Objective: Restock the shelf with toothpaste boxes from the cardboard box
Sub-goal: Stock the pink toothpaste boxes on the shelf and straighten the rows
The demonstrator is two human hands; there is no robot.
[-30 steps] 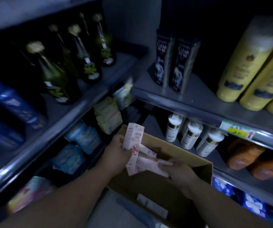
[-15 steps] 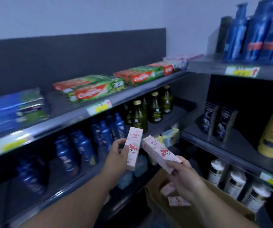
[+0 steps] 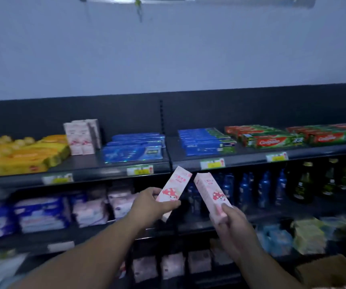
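Top shelf (image 3: pixel 241 158) carrying upright pink toothpaste boxes (image 3: pixel 82 136) among blue and green ones, cardboard box (image 3: pixel 333 270) at lower right, left hand (image 3: pixel 147 205) with fingers (image 3: pixel 154 190) curled round a tilted mushroom-print box (image 3: pixel 175 186), right hand (image 3: pixel 233 226) gripping a second mushroom-print box (image 3: pixel 211 192), both boxes just below that shelf's edge, apart.

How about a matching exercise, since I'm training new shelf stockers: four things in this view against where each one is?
Things
1. pink mushroom boxes
2. red-green toothpaste boxes
3. blue bottles
4. cardboard box

Places
A. standing on the second shelf
B. bottom right corner of the view
C. one in the left hand, one in the right hand
D. lying flat on the top shelf, right end

Pairs: 1-C, 2-D, 3-A, 4-B
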